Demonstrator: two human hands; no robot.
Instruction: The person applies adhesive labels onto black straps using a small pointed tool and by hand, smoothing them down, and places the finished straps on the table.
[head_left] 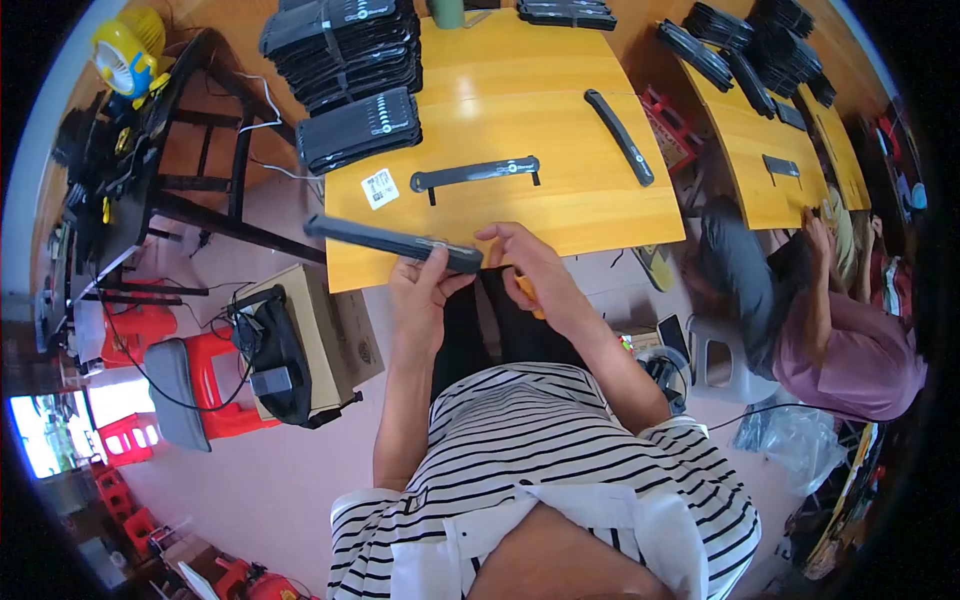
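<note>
My left hand (418, 300) pinches a long, flat black strap (385, 238) near its right end, with the thumb on top. The strap reaches out to the left over the table's front edge, its far end slightly blurred. Just right of it, my right hand (545, 280) has its fingers curled around a small orange-handled tool (530, 293), mostly hidden in the palm. The right index finger points toward the strap's end. Ahead on the yellow table (480, 225) lies another black strap (475, 174) with white print and two short tabs. A third strap (620, 138) lies slanted at the right.
Stacked bundles of black straps (345, 60) and a lower pile (358, 130) stand at the table's left, near a white printed label (380, 188). A cardboard box (325, 340) is at my left. On the right, a person in a mauve top (850, 350) sits at another table.
</note>
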